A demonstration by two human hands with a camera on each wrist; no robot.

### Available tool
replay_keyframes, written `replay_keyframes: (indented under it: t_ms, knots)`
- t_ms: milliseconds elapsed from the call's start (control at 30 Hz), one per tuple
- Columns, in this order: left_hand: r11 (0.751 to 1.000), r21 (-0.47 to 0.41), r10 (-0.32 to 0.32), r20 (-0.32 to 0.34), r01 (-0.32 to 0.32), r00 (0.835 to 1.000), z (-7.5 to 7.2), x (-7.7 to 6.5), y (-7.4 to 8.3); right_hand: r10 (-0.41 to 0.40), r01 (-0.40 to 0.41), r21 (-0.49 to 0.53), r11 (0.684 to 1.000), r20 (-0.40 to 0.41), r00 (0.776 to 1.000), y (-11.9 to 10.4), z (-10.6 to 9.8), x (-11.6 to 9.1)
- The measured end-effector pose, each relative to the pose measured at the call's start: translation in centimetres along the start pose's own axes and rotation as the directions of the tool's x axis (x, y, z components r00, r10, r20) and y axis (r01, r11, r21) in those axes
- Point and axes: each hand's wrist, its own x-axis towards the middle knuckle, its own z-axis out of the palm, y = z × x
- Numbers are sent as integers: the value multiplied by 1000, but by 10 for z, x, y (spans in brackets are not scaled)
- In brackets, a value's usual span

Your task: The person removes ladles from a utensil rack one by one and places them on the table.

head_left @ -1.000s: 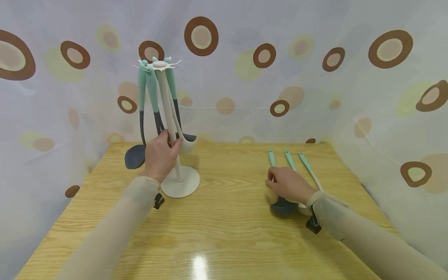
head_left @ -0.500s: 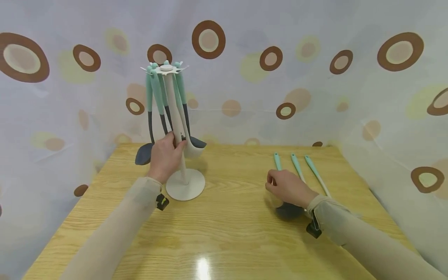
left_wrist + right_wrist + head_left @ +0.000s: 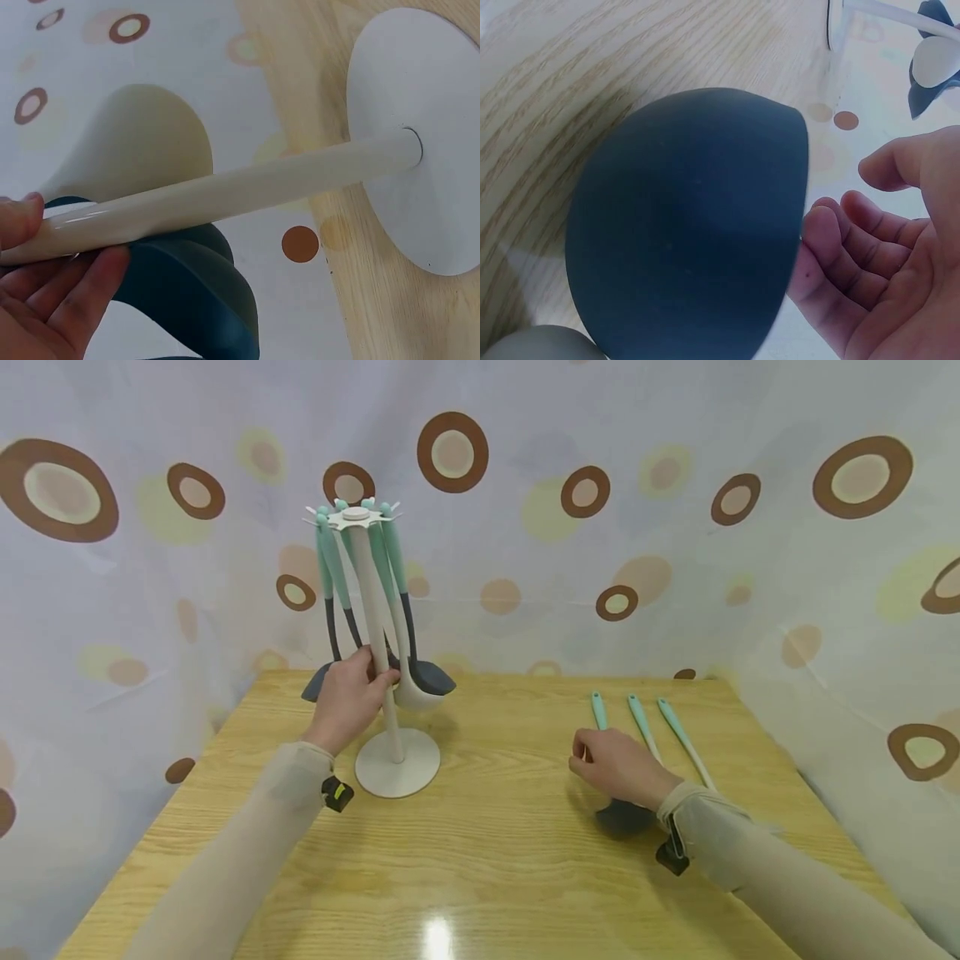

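Observation:
My left hand point(image 3: 347, 700) holds the white pole point(image 3: 372, 602) of a utensil stand, thumb on one side and fingers on the other in the left wrist view. Several turquoise-handled utensils hang from its top ring point(image 3: 356, 518), among them a white ladle point(image 3: 422, 695) and a dark ladle-like utensil point(image 3: 433, 677). At the right, my right hand point(image 3: 622, 766) hovers over utensils lying on the table. Its fingers are loosely curled and the thumb stands apart, with nothing between. Beside the fingers, a dark rounded ladle bowl point(image 3: 690, 217) fills much of the right wrist view.
The stand's round white base point(image 3: 397, 777) sits on the wooden table point(image 3: 480, 843). Two more turquoise handles, one in the middle point(image 3: 641, 727) and one at the right point(image 3: 678, 731), lie beside the dark ladle. A patterned curtain point(image 3: 495, 543) hangs behind the table.
The hanging utensils have turned around the pole; the dark one at the left has slipped further behind my left hand. My head view has shifted slightly. The right hand stays over the lying utensils.

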Motion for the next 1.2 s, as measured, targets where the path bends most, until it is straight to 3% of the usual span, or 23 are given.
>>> replay_keyframes:
  t_ms: [400,567,1033,1200]
  knots:
    - [990,-144,15,112,1,994,-10,5,-9,-16,16,-11,1000,-9,1000,-9,0,4]
    - [987,-163,20,157,6,987,-14,8,-11,-37,37,-20,999,-5,999,-18,2,8]
    - [967,-252,24,234,37,972,-26,9,-19,-72,72,2,997,10,997,-37,12,17]
    - [967,-251,17,207,36,978,-26,6,-17,-80,80,14,997,-5,997,-44,13,23]
